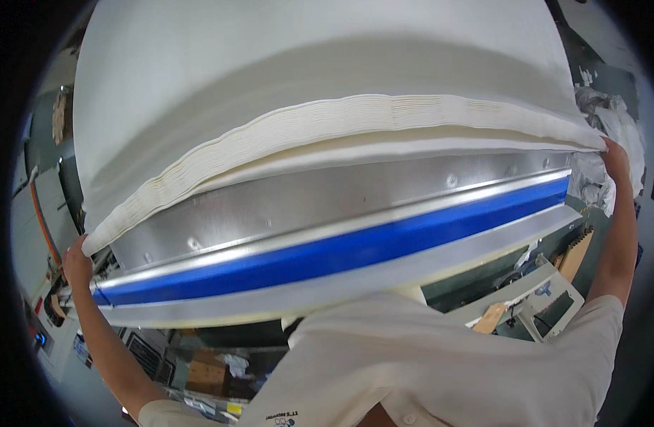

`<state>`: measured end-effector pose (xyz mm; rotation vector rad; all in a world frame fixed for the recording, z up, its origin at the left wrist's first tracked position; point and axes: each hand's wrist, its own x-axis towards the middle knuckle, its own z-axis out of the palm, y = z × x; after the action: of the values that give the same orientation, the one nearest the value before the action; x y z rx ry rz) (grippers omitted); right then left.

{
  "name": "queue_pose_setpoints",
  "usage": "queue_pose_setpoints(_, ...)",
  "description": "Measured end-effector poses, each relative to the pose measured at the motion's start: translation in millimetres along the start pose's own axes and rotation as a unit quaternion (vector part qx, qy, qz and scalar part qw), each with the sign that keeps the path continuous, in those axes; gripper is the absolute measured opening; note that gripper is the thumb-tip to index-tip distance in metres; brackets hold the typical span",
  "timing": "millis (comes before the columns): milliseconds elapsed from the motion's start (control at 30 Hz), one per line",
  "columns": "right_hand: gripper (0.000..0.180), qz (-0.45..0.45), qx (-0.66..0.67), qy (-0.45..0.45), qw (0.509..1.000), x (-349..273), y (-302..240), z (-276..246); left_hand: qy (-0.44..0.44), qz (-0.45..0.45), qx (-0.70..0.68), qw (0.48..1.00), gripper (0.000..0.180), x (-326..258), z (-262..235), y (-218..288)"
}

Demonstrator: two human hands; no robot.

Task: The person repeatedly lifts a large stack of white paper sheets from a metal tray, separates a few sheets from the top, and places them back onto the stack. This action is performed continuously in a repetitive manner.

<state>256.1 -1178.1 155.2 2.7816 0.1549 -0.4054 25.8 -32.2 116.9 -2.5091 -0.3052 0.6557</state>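
Your left hand (78, 262) has its grip closed on the left end of the cloth (305, 127), and your right hand (614, 160) has its grip closed on the right end. The cloth, white and many-layered, arches between them along the far side of the metal plate (327, 194), in front of a wide white sheet (327, 43). A blue strip (341, 246) runs just inside the near edge of the bench (327, 282). Plastic (622, 117) bunches off its right edge, near your right hand.
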Motion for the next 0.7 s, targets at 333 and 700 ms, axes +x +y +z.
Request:
queue_pose_setpoints(333,0.031,-0.056,-0.096,-0.207,0.972,-105.5,-22.6,59.6,-0.191,0.107,0.039,0.975,0.032,-128.9,84.1,40.0)
queue_pose_setpoints(700,0.038,-0.005,-0.062,-0.157,0.986,-84.0,-5.6,37.9,-0.079,0.052,0.019,0.995,0.033,-103.0,47.1,-6.1)
